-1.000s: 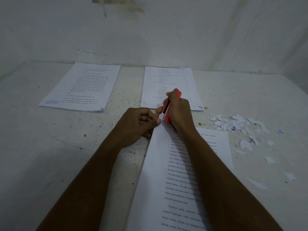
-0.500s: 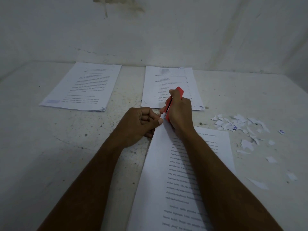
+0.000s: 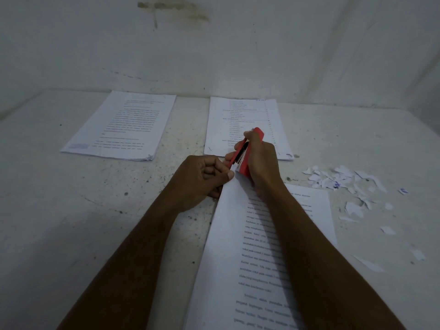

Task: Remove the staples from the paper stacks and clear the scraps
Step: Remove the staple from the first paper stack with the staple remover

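Paper stack [image 3: 228,258] lies on the surface [image 3: 71,210] right in front of us, far corner up at our hands. Our left hand [image 3: 202,179] is curled tight, thumb pinching that corner. Our right hand [image 3: 262,160] is wrapped round a red stapler [image 3: 243,168], tilted, its lower end seemingly on the paper, though it's dim. Torn scraps [image 3: 345,179] are scattered to the right. Beyond lie a second stack [image 3: 123,125] and a third stack [image 3: 242,115].
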The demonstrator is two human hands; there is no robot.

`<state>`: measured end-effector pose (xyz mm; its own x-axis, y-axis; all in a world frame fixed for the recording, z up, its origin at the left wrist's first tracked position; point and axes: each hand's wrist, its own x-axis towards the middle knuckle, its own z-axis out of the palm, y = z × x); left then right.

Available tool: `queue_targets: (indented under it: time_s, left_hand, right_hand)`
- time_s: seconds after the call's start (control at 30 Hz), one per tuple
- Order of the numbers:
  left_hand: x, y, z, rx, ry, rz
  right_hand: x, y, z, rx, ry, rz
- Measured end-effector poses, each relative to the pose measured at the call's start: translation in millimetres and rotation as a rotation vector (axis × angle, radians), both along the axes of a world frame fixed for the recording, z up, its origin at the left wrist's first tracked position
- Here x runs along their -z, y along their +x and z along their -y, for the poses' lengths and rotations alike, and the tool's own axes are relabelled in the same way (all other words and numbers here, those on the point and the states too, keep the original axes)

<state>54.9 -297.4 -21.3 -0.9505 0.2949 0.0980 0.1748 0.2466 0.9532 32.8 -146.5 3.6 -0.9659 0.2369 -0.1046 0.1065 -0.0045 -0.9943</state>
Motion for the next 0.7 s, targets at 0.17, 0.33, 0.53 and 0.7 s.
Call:
queue_targets:
  time_s: [0.17,0.33,0.53,0.7]
  left_hand:
    - [-1.0,0.6,-0.5,-0.015,0.001,0.012]
    - [-1.1,0.6,-1.2,-0.037,-0.016,0.018]
    - [-2.0,1.1,-0.4,-0.04,0.003,0.035]
    - [-2.9,0.9,-1.4,-0.044,0.025,0.061]
  right_hand:
    - [4.1,-2.2,-1.1,0.023,0.0,-0.002]
    - [1.1,-4.3,-8.8,-0.04,-0.043,0.031]
    - [1.0,-5.8,-21.7,0.115,-0.199,-0.054]
    - [5.9,-11.7,-30.0,0.168,0.163,-0.154]
